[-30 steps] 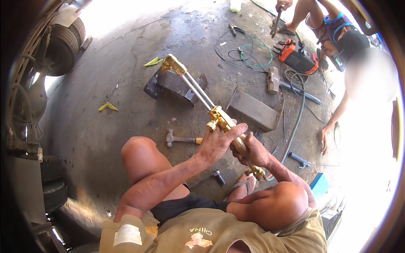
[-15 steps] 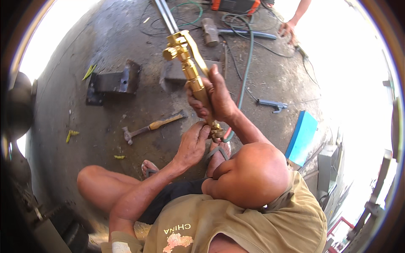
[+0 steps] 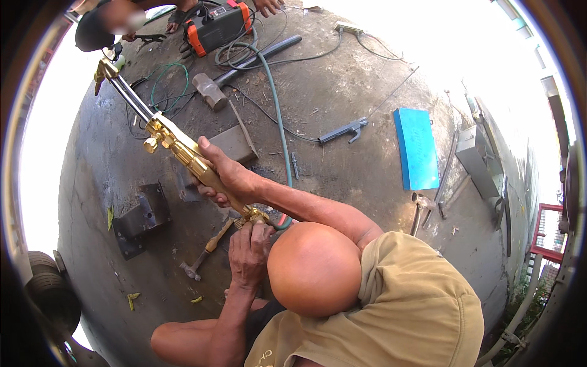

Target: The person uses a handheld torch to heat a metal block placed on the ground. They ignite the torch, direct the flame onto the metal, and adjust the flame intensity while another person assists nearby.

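Left hand (image 3: 247,254) has shifted from the front of the handle to its rear end since the first frame; view has turned too. Right hand (image 3: 235,177) wraps the handle of the long brass-coloured torch with twin silver tubes (image 3: 189,160), thumb extended forward. Torch is held up in front of the knees, slanted, angled head toward upper left. Left fingers bunched at the brass rear valve fittings (image 3: 255,214); cannot tell if they pinch. Green rubber hose (image 3: 280,122) runs from near there up toward the boxy orange-and-black machine (image 3: 218,27). Wooden-handled hammer with grey steel head (image 3: 213,243) on floor near left hand, dark steel bracket (image 3: 143,214) farther left. Flat blue rectangular box (image 3: 417,150) off right.
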The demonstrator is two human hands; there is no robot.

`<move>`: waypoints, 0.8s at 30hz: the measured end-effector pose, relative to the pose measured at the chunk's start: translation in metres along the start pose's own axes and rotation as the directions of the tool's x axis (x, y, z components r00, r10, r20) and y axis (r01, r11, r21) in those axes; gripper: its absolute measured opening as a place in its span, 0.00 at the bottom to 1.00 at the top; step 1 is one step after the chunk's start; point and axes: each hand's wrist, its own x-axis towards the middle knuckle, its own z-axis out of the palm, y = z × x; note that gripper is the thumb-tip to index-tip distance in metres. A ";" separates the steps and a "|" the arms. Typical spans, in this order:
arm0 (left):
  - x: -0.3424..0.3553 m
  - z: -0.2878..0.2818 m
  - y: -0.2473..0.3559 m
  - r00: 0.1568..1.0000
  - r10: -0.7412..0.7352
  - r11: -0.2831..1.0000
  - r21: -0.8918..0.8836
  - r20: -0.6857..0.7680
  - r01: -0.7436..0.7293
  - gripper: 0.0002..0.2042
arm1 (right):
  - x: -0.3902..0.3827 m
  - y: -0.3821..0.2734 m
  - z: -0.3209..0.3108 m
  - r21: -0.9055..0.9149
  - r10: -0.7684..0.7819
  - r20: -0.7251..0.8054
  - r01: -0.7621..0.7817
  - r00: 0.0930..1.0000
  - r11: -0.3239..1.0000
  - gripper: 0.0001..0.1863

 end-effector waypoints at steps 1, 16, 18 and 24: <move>0.001 0.001 -0.003 1.000 0.023 0.999 0.028 -0.021 -0.022 0.24 | 0.001 0.000 0.001 0.022 0.000 0.002 0.000 1.000 1.000 0.46; 0.023 0.013 0.000 0.989 -0.141 0.989 0.031 -0.040 0.142 0.19 | 0.002 0.000 -0.010 0.106 -0.020 -0.114 0.032 0.993 0.994 0.47; 0.018 0.006 -0.008 0.986 -0.165 0.979 0.115 -0.014 0.166 0.20 | 0.008 -0.004 0.004 0.079 -0.039 -0.110 0.048 0.993 0.996 0.47; 0.002 0.015 -0.027 0.999 -0.006 0.990 0.140 -0.047 0.012 0.23 | 0.013 0.006 0.002 0.031 -0.099 -0.191 0.107 0.976 0.994 0.47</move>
